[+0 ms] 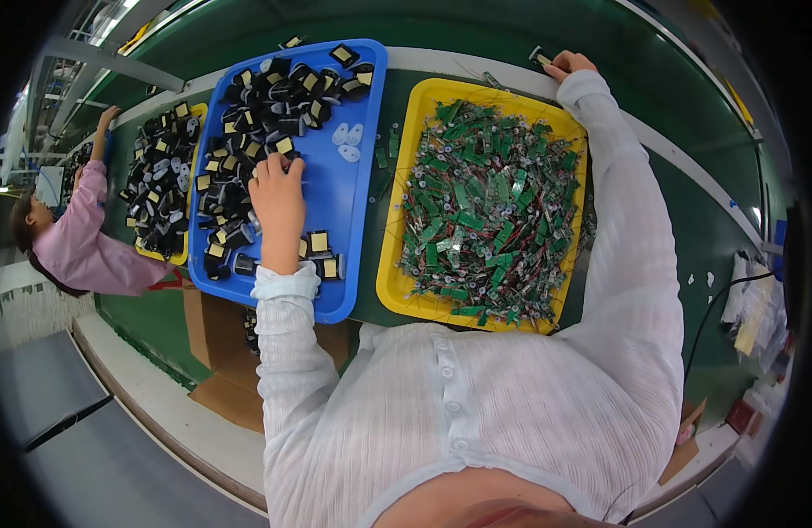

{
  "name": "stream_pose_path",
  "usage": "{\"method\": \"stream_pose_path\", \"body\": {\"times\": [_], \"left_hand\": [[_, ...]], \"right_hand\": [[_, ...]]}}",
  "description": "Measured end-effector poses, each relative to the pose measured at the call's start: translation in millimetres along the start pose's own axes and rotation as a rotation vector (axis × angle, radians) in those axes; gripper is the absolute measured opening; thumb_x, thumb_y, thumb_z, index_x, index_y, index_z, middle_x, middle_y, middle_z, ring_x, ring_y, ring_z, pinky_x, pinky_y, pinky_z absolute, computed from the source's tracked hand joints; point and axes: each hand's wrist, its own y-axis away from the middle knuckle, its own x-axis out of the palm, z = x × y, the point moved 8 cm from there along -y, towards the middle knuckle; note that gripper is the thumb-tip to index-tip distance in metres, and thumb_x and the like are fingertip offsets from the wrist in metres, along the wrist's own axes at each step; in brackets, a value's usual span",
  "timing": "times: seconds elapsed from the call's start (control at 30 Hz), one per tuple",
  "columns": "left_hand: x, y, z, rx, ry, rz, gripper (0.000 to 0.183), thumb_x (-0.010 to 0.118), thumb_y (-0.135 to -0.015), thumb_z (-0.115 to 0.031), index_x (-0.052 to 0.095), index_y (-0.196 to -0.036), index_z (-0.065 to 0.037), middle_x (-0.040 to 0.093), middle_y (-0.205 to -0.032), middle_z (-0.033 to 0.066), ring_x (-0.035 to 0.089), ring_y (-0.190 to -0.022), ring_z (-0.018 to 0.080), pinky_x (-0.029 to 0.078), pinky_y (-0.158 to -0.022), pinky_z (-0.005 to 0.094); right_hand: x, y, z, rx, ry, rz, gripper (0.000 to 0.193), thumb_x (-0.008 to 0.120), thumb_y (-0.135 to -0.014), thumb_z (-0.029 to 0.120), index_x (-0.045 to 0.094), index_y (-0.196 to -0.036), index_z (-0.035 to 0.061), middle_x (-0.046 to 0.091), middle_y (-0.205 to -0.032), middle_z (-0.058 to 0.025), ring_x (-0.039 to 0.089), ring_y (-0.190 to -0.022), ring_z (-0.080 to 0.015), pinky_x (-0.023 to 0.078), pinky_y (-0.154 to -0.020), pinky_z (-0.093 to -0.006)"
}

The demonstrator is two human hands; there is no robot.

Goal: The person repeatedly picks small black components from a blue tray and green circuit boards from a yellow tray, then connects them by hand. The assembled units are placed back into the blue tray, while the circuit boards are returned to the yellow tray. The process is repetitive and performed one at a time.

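Note:
My left hand [279, 202] reaches over the blue tray [336, 238], its fingers curled down onto a small black plastic part among many like it. The parts are black housings [285, 146], several with a pale yellow square pad and some with grey ends. Far to the right, my right hand [571, 67] pinches a similar black part [540, 58] with a pale pad above the pale strip at the far side of the bench. Several light grey oval pieces [348, 153] lie on the blue tray's right side. What exactly sits under my left fingertips is partly hidden.
A yellow tray [390, 255] heaped with green circuit boards [476, 202] and thin wires stands between my arms. Another yellow tray [179, 257] of black parts is at left, near a co-worker in a pink sleeve [94, 189]. A cardboard box [214, 334] lies below the blue tray.

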Motion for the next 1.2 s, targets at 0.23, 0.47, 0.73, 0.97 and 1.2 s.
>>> {"method": "stream_pose_path", "body": {"times": [0.23,0.47,0.73,0.97,1.2], "left_hand": [[-8.6,2.6,9.3,-0.055,0.151,-0.094,0.011,0.056,-0.072,-0.006,0.054,-0.082,-0.011,0.05,-0.081,0.0037,0.051,-0.079,0.0223,0.043,-0.066,0.0333],[-48.1,13.5,8.8,-0.129,0.694,-0.133,0.012,0.056,-0.078,-0.004,0.052,-0.089,-0.002,0.048,-0.09,0.0098,0.048,-0.077,0.0232,0.041,-0.063,0.0285],[-84.9,45.3,-27.6,-0.206,1.742,-0.124,0.013,0.05,-0.084,-0.004,0.047,-0.097,-0.003,0.044,-0.115,0.0087,0.046,-0.1,0.013,0.035,-0.088,0.026],[-95.8,45.3,-103.6,-0.166,2.252,0.144,0.017,0.049,-0.088,-0.016,0.043,-0.099,-0.004,0.046,-0.108,0.0101,0.052,-0.088,0.0166,0.043,-0.073,0.0295],[-103.9,34.1,-161.1,-0.127,2.484,0.321,0.023,0.05,-0.088,-0.022,0.042,-0.102,-0.005,0.046,-0.108,0.0086,0.054,-0.089,0.0172,0.049,-0.071,0.03]], "right_hand": [[-68.6,104.9,66.0,-0.584,-0.386,0.081,0.019,0.064,-0.076,0.022,0.06,-0.087,0.0065,0.061,-0.084,-0.0075,0.058,-0.082,-0.0226,0.044,-0.077,-0.0327],[-45.7,180.8,80.0,-0.713,-0.268,0.173,0.018,0.065,-0.069,0.01,0.061,-0.087,0.0093,0.058,-0.09,-0.0064,0.052,-0.092,-0.0256,0.04,-0.081,-0.0352],[-24.4,166.1,79.2,-0.803,0.013,0.158,0.02,0.065,-0.069,0.01,0.06,-0.089,0.0094,0.057,-0.094,-0.0055,0.051,-0.094,-0.0264,0.04,-0.082,-0.0353],[-78.5,205.0,99.3,-0.674,-0.643,0.188,0.016,0.059,-0.077,0.015,0.064,-0.09,0.0093,0.063,-0.089,-0.0068,0.056,-0.089,-0.0244,0.041,-0.081,-0.0325],[-104.2,278.7,138.0,-0.571,-1.423,0.461,0.013,0.054,-0.082,0.012,0.06,-0.088,0.0014,0.06,-0.085,-0.0075,0.055,-0.082,-0.0173,0.041,-0.077,-0.0299]]}}
